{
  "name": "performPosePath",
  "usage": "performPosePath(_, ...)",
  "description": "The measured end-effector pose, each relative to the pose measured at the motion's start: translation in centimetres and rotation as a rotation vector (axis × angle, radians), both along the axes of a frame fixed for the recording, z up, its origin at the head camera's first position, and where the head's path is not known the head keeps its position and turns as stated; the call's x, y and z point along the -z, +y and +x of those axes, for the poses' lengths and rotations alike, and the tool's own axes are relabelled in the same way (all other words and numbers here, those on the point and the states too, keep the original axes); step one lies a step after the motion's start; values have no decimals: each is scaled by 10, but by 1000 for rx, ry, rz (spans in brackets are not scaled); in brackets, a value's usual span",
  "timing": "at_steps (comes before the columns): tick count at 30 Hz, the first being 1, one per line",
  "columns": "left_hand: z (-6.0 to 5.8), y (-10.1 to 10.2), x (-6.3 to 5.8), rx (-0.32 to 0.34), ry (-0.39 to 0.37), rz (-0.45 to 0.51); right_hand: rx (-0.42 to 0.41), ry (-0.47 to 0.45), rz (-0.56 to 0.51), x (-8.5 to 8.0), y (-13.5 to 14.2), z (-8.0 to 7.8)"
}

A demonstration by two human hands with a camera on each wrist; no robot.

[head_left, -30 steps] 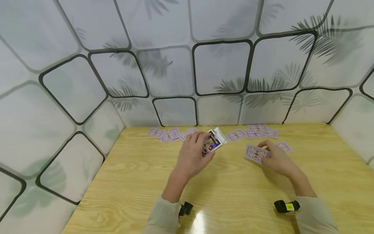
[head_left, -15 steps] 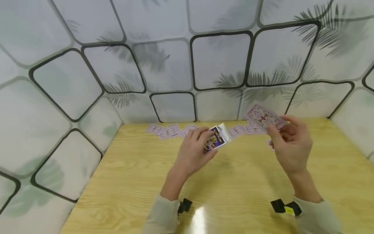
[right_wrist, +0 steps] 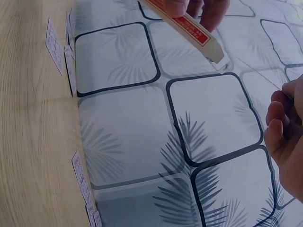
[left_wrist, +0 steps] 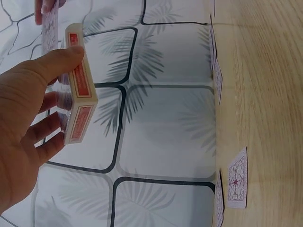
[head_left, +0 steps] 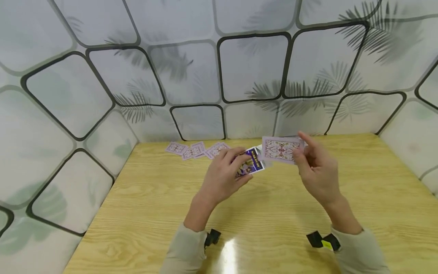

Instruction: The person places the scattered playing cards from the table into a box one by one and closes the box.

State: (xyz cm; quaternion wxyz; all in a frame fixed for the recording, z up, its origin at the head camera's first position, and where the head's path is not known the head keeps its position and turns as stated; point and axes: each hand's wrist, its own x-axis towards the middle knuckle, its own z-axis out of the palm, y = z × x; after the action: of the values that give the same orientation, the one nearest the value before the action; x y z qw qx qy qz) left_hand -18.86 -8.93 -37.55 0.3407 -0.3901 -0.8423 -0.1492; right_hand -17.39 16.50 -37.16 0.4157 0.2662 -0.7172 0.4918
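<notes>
My left hand [head_left: 220,178] grips a playing card box [head_left: 252,163], its purple and yellow face up in the head view. Red and cream sides of the box [left_wrist: 81,78] show in the left wrist view, with the thumb along one edge. My right hand [head_left: 319,169] pinches a playing card [head_left: 280,149] by its right end, ornate back toward the head camera. Seen from the head, the card overlaps the box's flap end. Edge-on in the right wrist view, the card [right_wrist: 259,73] is a thin line pointing at the open flap [right_wrist: 220,62], a small gap between them.
Patterned cards [head_left: 176,147] lie loosely along the back left of the wooden table [head_left: 154,205], against the wall [head_left: 195,76] with its leaf print. More cards [right_wrist: 80,177] show by the wall in the right wrist view.
My right hand has raised the card from low over the right of the table, then brought it left to the box's flap end. My left hand has kept its hold on the box, nearly still.
</notes>
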Motion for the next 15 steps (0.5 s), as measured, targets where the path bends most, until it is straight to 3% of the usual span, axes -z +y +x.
performPosePath(8,-1,2,-4,7,66,10,36,31,64,-1,3,1)
performPosePath(15,0,1,-3,4,66,2,-6,76,72,2,2,-4)
